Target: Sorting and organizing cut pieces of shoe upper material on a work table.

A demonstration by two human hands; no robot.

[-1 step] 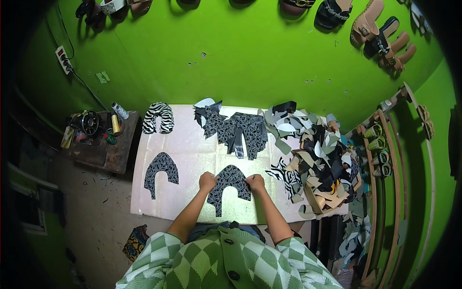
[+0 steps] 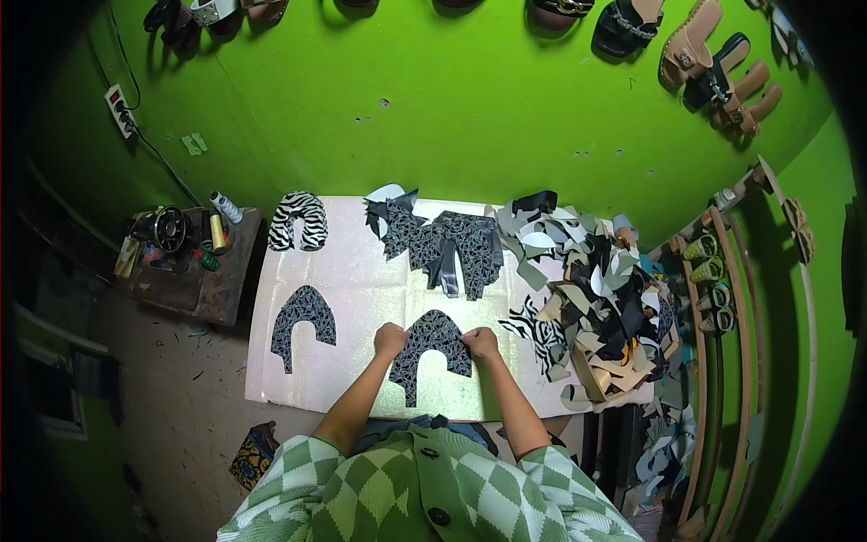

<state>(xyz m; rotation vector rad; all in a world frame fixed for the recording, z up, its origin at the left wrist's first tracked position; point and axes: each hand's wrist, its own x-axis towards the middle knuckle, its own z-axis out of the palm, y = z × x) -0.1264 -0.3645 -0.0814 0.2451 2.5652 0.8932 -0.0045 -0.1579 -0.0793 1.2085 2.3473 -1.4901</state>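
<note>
Before me on the pale work table (image 2: 348,257) is a cut shoe-upper piece (image 2: 430,336), curved like a horseshoe and black with a grey line pattern. My left hand (image 2: 390,340) pinches its left edge, and my right hand (image 2: 480,343) pinches the right edge. Fingertips are partly hidden, but both hands look closed on the material. A matching patterned piece (image 2: 304,309) lies flat to the left. Behind it rest zebra-print curved pieces (image 2: 309,213), apparently stacked. Patterned leftover material (image 2: 470,237) with jagged edges spreads across the table's far middle.
A large heap of scraps (image 2: 614,280) covers the table's right side, with a zebra-print offcut (image 2: 535,334) at its edge. Left stands a sewing machine table (image 2: 203,285) with thread spools (image 2: 217,233). Sandals (image 2: 623,29) hang on the green wall; a wooden rack (image 2: 736,316) stands right.
</note>
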